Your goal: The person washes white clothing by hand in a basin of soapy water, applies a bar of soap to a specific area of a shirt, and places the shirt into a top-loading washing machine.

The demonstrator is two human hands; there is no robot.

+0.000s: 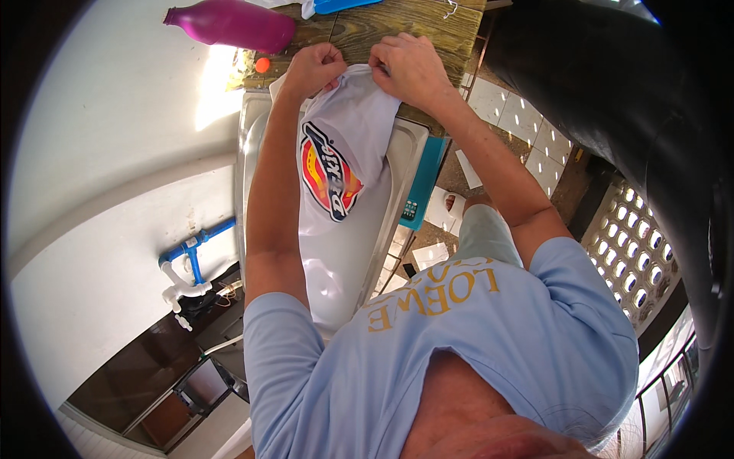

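Observation:
A white garment (350, 111) with a red, yellow and black printed emblem hangs from both my hands over the sink (413, 138). My left hand (315, 67) pinches its upper left edge, fingers curled. On its upper right edge, my right hand (405, 67) grips the cloth with thumb and fingers together. Both hands are at the edge of the weathered wooden surface (405, 32), with the cloth stretched between them. Its lower part hangs down into the pale basin, and whether it is a shirt cannot be made out.
A purple bottle (229, 23) lies on its side at the far left, with a small orange cap (262, 65) near it. Blue and white pipes (191, 249) run along the left wall. A teal tub (425, 180) stands right of the sink. A large dark covered shape (612, 76) is at far right.

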